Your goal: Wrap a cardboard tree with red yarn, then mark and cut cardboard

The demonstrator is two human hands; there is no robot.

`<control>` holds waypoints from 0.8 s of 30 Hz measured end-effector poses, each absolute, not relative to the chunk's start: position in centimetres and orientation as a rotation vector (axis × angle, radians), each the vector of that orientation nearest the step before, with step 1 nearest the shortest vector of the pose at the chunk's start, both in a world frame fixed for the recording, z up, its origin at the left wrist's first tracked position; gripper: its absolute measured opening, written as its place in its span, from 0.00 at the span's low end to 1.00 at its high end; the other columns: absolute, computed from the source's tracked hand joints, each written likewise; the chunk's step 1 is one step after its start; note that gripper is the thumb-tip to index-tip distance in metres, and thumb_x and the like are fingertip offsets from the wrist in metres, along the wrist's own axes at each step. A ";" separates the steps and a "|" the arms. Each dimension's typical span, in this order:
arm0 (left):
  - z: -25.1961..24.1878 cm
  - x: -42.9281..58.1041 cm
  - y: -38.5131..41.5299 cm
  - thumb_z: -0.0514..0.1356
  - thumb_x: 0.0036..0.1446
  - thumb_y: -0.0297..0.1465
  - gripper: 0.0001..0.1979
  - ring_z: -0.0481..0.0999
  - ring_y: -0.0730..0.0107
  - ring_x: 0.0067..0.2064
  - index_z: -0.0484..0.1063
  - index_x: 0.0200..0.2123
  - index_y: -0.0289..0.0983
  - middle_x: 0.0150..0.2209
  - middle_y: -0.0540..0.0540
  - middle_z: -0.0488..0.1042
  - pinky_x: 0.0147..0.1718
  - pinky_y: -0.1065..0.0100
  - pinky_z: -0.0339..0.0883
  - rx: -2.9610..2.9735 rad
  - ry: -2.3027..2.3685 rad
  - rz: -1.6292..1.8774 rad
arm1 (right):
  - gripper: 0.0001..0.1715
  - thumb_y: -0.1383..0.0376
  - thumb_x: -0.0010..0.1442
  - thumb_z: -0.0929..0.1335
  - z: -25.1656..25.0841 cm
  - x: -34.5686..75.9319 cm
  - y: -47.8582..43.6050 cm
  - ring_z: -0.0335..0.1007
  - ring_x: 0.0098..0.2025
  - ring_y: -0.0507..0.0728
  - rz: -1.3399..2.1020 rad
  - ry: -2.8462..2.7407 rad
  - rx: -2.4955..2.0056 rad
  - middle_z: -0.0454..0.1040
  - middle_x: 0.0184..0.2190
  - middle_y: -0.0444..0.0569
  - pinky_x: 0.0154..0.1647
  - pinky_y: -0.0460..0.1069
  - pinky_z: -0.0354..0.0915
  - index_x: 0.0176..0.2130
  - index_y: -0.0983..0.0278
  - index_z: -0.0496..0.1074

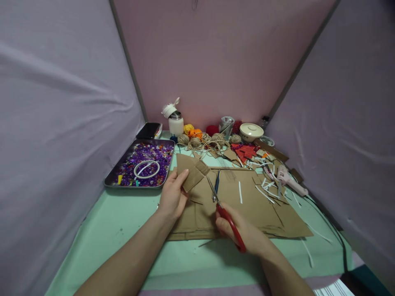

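Observation:
A small piece of brown cardboard is pinched in my left hand, tilted up above the larger sheets. My right hand grips red-handled scissors, their blades slightly apart and pointing up and left beside the piece's right edge. Under both hands lie flat cardboard sheets. A dark blue pen-like tool rests on them behind the scissor blades, and a white strip lies to its right.
At the left is a metal tray of purple beads with a white ring. Yarn balls, a white bottle and a lidded bowl line the back. A pink glue gun, its cord and scraps lie right.

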State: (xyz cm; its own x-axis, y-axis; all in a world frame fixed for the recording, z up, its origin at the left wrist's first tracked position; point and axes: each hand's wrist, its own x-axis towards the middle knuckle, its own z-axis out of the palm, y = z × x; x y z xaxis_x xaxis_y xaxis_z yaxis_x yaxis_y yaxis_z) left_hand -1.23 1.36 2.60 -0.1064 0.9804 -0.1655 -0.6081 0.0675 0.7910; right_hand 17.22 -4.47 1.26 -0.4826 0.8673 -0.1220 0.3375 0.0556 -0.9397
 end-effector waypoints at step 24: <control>1.7 0.4 -0.6 0.65 0.49 0.33 0.16 0.77 0.60 0.38 0.73 0.40 0.32 0.37 0.42 0.78 0.40 0.61 0.70 0.873 0.855 1.110 | 0.26 0.44 0.61 0.57 -0.8 17.7 -4.5 0.53 0.29 0.51 1.420 -1.817 -1.114 0.60 0.31 0.45 0.29 0.46 0.57 0.37 0.64 0.60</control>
